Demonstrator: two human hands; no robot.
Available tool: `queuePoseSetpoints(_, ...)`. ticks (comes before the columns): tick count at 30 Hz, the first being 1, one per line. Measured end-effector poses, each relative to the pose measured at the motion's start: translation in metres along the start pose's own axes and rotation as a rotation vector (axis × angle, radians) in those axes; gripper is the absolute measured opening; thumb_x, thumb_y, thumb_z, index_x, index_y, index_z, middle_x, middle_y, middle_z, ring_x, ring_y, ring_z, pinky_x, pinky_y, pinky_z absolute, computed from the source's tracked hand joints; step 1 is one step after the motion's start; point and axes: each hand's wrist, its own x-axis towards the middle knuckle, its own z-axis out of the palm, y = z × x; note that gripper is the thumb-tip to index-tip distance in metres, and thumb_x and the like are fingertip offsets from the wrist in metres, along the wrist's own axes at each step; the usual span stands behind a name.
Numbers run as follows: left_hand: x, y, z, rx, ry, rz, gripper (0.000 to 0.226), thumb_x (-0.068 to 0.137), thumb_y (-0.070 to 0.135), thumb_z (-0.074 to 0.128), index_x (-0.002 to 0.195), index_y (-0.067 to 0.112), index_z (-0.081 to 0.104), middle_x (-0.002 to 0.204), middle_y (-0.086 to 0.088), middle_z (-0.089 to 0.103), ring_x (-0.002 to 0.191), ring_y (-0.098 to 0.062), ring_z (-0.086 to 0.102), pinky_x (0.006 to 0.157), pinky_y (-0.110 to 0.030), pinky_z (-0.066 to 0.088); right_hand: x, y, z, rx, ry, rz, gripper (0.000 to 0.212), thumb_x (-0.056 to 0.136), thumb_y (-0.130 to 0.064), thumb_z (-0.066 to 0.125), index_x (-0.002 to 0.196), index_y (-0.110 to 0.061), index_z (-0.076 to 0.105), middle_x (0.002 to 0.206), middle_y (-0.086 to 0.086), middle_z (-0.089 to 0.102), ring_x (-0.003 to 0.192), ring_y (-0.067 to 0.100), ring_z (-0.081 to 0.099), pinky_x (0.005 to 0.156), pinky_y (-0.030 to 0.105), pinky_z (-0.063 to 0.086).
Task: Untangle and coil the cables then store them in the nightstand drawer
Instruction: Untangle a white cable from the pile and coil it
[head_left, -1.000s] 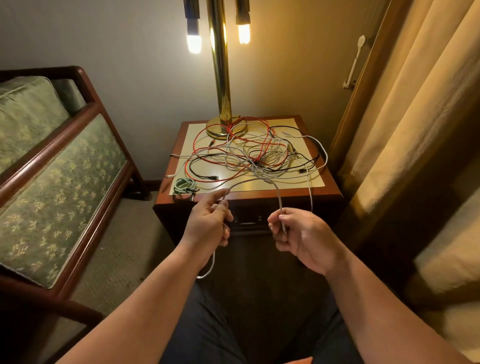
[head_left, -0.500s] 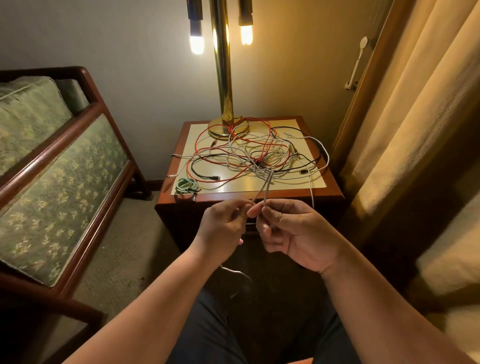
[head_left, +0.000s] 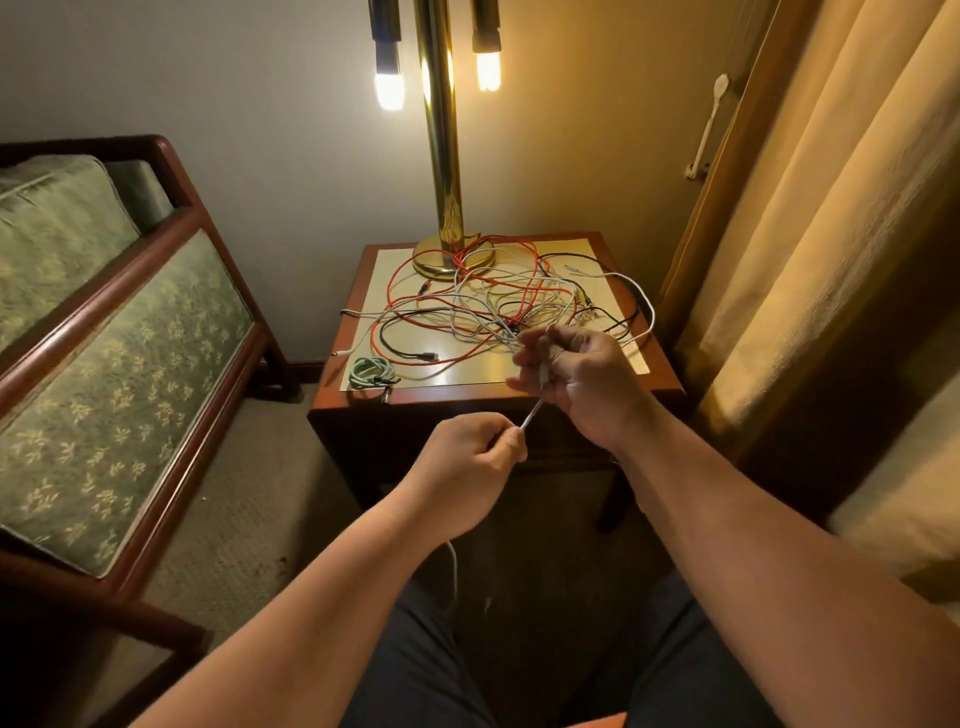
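White thin cable (head_left: 532, 414) runs taut between the two hands: the left hand (head_left: 467, 462) pinches it in front of the wooden nightstand (head_left: 441, 397), the right hand (head_left: 582, 376) curls its fingers round it above the stand's front edge. Beyond, it joins the tangle of red, black and white cables (head_left: 488, 306) on the top beside the brass lamp base (head_left: 441, 260); a coiled pale-green cable (head_left: 370, 371) lies at the front left corner, apart.

L grip (head_left: 467, 460) & R grip (head_left: 582, 376) hold white cable (head_left: 533, 414).
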Motion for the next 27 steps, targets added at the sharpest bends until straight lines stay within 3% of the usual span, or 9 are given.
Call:
queuePoseSetpoints(3,0.001,-0.002,-0.017,-0.097,-0.019,-0.008,0.029,0.103,0.026,0.056,0.077,0.025,0.069,0.055,0.011,0.052,0.048,-0.004,0.043,0.049,-0.024,0.033,-0.001,0.015,0.002,-0.248,-0.099,0.034,0.027,0.106,0.004,0.038,0.113,0.004,0.064,0.097,0.016,0.072,0.093,0.025,0.072,0.083,0.034,0.060)
queuePoseSetpoints(6,-0.001,-0.001,-0.027,-0.321,-0.066,-0.066,0.024,0.102,0.021,0.058,0.082,0.012,0.068,0.051,0.010,0.046,0.044,-0.006,0.038,0.044,-0.021,0.030,-0.005,0.024,0.006,-0.317,-0.219,0.084,0.024,0.105,0.003,0.043,0.115,0.007,0.065,0.101,0.017,0.071,0.096,0.025,0.071,0.086,0.035,0.059)
queuePoseSetpoints(10,-0.001,0.003,-0.045,-0.625,-0.094,-0.050,0.019,0.098,0.020,0.059,0.089,0.004,0.063,0.057,0.002,0.042,0.047,-0.010,0.032,0.045,-0.025,0.023,-0.019,0.030,0.008,-0.215,-0.340,0.175,0.021,0.104,-0.007,0.052,0.114,0.003,0.067,0.098,0.014,0.069,0.097,0.026,0.066,0.091,0.042,0.057)
queuePoseSetpoints(13,0.003,-0.001,-0.055,-0.602,0.015,0.064,0.022,0.094,0.023,0.061,0.089,0.002,0.066,0.057,0.006,0.049,0.047,-0.009,0.038,0.044,-0.025,0.027,-0.032,0.034,0.009,-0.063,-0.441,0.251,0.028,0.102,-0.011,0.049,0.120,0.005,0.064,0.094,0.013,0.066,0.091,0.025,0.065,0.086,0.041,0.057)
queuePoseSetpoints(15,0.005,-0.006,-0.054,-0.503,0.144,0.125,0.021,0.097,0.015,0.061,0.091,-0.003,0.069,0.055,0.013,0.056,0.045,-0.002,0.045,0.044,-0.016,0.032,-0.041,0.036,0.013,0.000,-0.492,0.270,0.031,0.103,-0.011,0.045,0.123,0.005,0.063,0.093,0.012,0.065,0.086,0.022,0.063,0.077,0.035,0.055)
queuePoseSetpoints(17,0.006,-0.011,-0.048,-0.472,0.210,0.117,0.021,0.099,0.011,0.059,0.093,-0.006,0.070,0.054,0.016,0.057,0.045,-0.001,0.050,0.046,-0.011,0.035,-0.049,0.036,0.018,0.039,-0.501,0.276,0.033,0.104,-0.012,0.042,0.123,0.005,0.063,0.090,0.012,0.063,0.081,0.020,0.060,0.071,0.032,0.049)
queuePoseSetpoints(21,0.008,-0.023,-0.036,-0.599,0.182,-0.013,0.021,0.102,0.016,0.057,0.094,0.002,0.070,0.055,0.011,0.054,0.046,-0.005,0.044,0.042,-0.020,0.033,-0.059,0.033,0.028,0.106,-0.493,0.241,0.031,0.105,-0.013,0.040,0.116,0.002,0.065,0.083,0.009,0.057,0.074,0.021,0.052,0.067,0.032,0.043)
queuePoseSetpoints(24,0.006,-0.034,-0.018,-0.720,0.039,-0.109,0.025,0.104,0.027,0.055,0.093,0.014,0.073,0.070,-0.007,0.054,0.056,-0.018,0.045,0.047,-0.026,0.034,-0.061,0.028,0.035,0.191,-0.444,0.213,0.024,0.106,-0.013,0.039,0.106,-0.004,0.062,0.079,0.006,0.054,0.071,0.018,0.049,0.066,0.030,0.043)
queuePoseSetpoints(27,0.003,-0.036,-0.002,-0.831,-0.155,-0.203,0.035,0.106,0.031,0.049,0.078,0.021,0.068,0.067,-0.005,0.045,0.051,-0.013,0.037,0.048,-0.027,0.028,-0.053,0.018,0.040,0.323,-0.258,0.169,0.025,0.108,-0.009,0.036,0.102,-0.003,0.059,0.076,0.007,0.055,0.069,0.019,0.051,0.065,0.030,0.047)
